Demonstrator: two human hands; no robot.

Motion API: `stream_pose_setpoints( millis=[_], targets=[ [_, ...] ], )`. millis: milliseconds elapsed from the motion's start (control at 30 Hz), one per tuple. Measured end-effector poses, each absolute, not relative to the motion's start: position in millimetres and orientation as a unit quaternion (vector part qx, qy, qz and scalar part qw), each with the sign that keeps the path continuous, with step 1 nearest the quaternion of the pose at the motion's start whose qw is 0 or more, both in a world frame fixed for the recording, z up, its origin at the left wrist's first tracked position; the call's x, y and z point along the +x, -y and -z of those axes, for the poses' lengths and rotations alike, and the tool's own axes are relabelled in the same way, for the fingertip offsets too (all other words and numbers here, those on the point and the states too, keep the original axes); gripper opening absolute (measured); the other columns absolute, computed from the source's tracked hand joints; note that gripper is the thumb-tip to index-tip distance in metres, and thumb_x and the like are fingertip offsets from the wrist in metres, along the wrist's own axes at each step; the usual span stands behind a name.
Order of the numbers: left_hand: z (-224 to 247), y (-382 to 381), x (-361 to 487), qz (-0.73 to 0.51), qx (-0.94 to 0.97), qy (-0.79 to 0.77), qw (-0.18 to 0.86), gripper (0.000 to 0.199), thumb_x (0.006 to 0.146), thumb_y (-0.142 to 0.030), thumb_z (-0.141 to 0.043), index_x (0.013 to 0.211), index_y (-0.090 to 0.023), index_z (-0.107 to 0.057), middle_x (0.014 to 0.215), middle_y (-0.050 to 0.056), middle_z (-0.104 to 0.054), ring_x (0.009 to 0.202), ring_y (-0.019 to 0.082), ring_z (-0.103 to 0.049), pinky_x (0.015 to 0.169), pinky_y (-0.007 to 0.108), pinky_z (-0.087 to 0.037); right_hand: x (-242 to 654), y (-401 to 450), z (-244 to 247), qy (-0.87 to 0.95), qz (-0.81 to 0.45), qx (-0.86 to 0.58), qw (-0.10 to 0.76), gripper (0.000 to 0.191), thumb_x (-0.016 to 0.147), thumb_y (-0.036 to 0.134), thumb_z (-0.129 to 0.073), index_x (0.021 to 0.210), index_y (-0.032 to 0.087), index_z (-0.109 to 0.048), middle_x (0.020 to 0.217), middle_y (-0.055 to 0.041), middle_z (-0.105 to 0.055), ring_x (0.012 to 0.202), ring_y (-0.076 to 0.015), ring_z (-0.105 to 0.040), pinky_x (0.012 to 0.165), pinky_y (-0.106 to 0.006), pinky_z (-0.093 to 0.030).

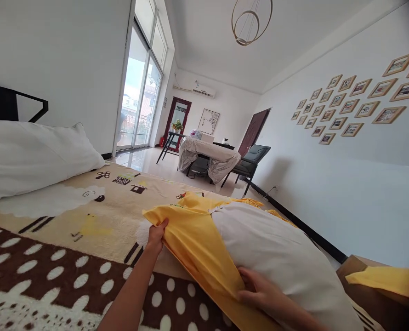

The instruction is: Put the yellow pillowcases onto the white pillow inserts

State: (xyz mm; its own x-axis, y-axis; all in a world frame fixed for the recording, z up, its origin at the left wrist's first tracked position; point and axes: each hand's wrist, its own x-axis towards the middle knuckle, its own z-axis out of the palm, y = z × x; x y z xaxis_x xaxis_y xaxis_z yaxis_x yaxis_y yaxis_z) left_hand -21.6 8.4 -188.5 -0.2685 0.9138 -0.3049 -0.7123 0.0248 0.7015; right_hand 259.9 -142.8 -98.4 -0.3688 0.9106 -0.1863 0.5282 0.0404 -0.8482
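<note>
And here on the bed, the left hand (157, 233) has the outer corner of the yellow fabric cover (199, 239) pinched between thumb and fingers. The right hand (256, 287) is at the seam of it all, just where yellow meets white, thumb and fingers parted at the cover's edge; whether they grip the cloth, one cannot tell.

Now the key line: the plump white pillow (273, 243) lies to the right of the left hand, its long axis slanting from mid-view down toward the lower right. The cover sits between that hand and the pillow, across its left end, with more yellow showing along the far edge. The right hand is much the nearer, its forearm crossing the pillow's near side and hiding part of it. The left hand is well apart from the white fabric.

Underneath, a printed fleece blanket (115, 234) with a brown, white-dotted band. Another white pillow (35, 158) rests at upper left, well clear. Off the right side, a cardboard box (358, 266) with a yellow cloth (390, 280) over it. Nothing solid stands between the hands; only the cover's own folds lie there.
</note>
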Motion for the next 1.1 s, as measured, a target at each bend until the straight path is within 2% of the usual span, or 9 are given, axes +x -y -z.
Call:
stream_pose_setpoints(
  millis=[133, 200, 300, 433, 567, 667, 767, 900, 1100],
  targets=[
    [188.6, -5.3, -23.2, -0.679, 0.133, -0.41, 0.595, 0.014, 0.07, -0.008, -0.073, 0.079, -0.013, -0.063, 0.076, 0.006, -0.071, 0.063, 0.014, -0.065, 0.064, 0.026, -0.055, 291.2, 140.6, 79.0, 0.707, -0.362, -0.577, 0.191, 0.033, 0.074, 0.048, -0.058, 0.087, 0.018, -0.061, 0.08, -0.0029, -0.061, 0.068, -0.0162, -0.055, 0.051, -0.025, -0.045],
    [182.6, -1.0, -28.1, -0.666, 0.163, -0.402, 0.607, 0.017, 0.066, -0.01, -0.077, 0.078, -0.012, -0.065, 0.079, 0.008, -0.072, 0.065, 0.016, -0.066, 0.062, 0.026, -0.055, 298.7, 132.3, 69.6, 0.711, -0.33, -0.589, 0.196, 0.039, 0.077, 0.053, -0.052, 0.09, 0.017, -0.059, 0.078, -0.0029, -0.06, 0.063, -0.0152, -0.053, 0.047, -0.025, -0.042],
    [166.3, 7.4, -33.5, -0.645, 0.221, -0.384, 0.622, 0.022, 0.058, -0.01, -0.079, 0.077, -0.01, -0.068, 0.081, 0.011, -0.073, 0.067, 0.02, -0.067, 0.06, 0.028, -0.054, 286.9, 122.2, 59.5, 0.723, -0.17, -0.628, 0.233, 0.035, 0.075, 0.048, -0.053, 0.092, 0.018, -0.06, 0.085, -0.0062, -0.064, 0.074, -0.0203, -0.059, 0.064, -0.033, -0.049],
    [136.5, 23.7, -18.7, -0.663, 0.28, -0.37, 0.588, 0.026, 0.056, -0.018, -0.077, 0.079, -0.011, -0.068, 0.08, 0.007, -0.072, 0.069, 0.02, -0.066, 0.061, 0.027, -0.052, 226.4, 118.0, 48.0, 0.747, 0.018, -0.578, 0.327, 0.03, 0.08, 0.034, -0.048, 0.103, 0.02, -0.062, 0.104, -0.0108, -0.065, 0.095, -0.0252, -0.06, 0.086, -0.041, -0.047],
    [105.6, 50.7, 8.2, -0.666, 0.366, -0.352, 0.546, 0.033, 0.056, -0.026, -0.076, 0.085, -0.012, -0.068, 0.083, 0.007, -0.073, 0.076, 0.024, -0.066, 0.064, 0.029, -0.052, 159.5, 107.6, 46.9, 0.788, -0.066, -0.491, 0.366, 0.028, 0.089, 0.027, -0.042, 0.103, 0.02, -0.065, 0.102, -0.0084, -0.068, 0.095, -0.0213, -0.062, 0.085, -0.035, -0.048],
    [90.5, 69.7, 16.6, -0.65, 0.444, -0.331, 0.52, 0.032, 0.06, -0.027, -0.071, 0.087, -0.011, -0.07, 0.087, 0.008, -0.073, 0.085, 0.028, -0.066, 0.07, 0.03, -0.052, 139.2, 95.4, 60.9, 0.744, -0.119, -0.472, 0.458, 0.027, 0.089, 0.032, -0.047, 0.102, 0.017, -0.065, 0.097, -0.0082, -0.069, 0.084, -0.0192, -0.063, 0.075, -0.031, -0.049],
    [84.7, 78.0, 17.5, -0.642, 0.436, -0.267, 0.571, 0.03, 0.061, -0.029, -0.064, 0.085, -0.012, -0.07, 0.085, 0.007, -0.073, 0.086, 0.027, -0.065, 0.069, 0.029, -0.051, 147.7, 89.6, 74.5, 0.701, -0.145, -0.458, 0.527, 0.03, 0.089, 0.039, -0.049, 0.099, 0.016, -0.065, 0.091, -0.0079, -0.068, 0.076, -0.0174, -0.061, 0.068, -0.028, -0.048],
    [85.1, 76.7, 22.8, -0.622, 0.372, -0.264, 0.637, 0.024, 0.055, -0.028, -0.065, 0.074, -0.013, -0.069, 0.074, 0.006, -0.071, 0.073, 0.022, -0.064, 0.06, 0.027, -0.048, 176.3, 96.8, 70.2, 0.727, -0.214, -0.424, 0.496, 0.032, 0.087, 0.043, -0.054, 0.105, 0.019, -0.065, 0.094, -0.006, -0.068, 0.079, -0.0169, -0.061, 0.068, -0.026, -0.048],
    [83.3, 80.4, 25.8, -0.556, 0.437, -0.336, 0.623, 0.039, 0.063, -0.039, -0.074, 0.093, -0.015, -0.069, 0.087, 0.008, -0.072, 0.085, 0.025, -0.064, 0.063, 0.027, -0.05, 188.4, 106.2, 63.6, 0.801, -0.141, -0.418, 0.406, 0.034, 0.083, 0.033, -0.062, 0.116, 0.023, -0.061, 0.106, -0.0066, -0.066, 0.094, -0.0209, -0.06, 0.081, -0.032, -0.047]
  ],
)
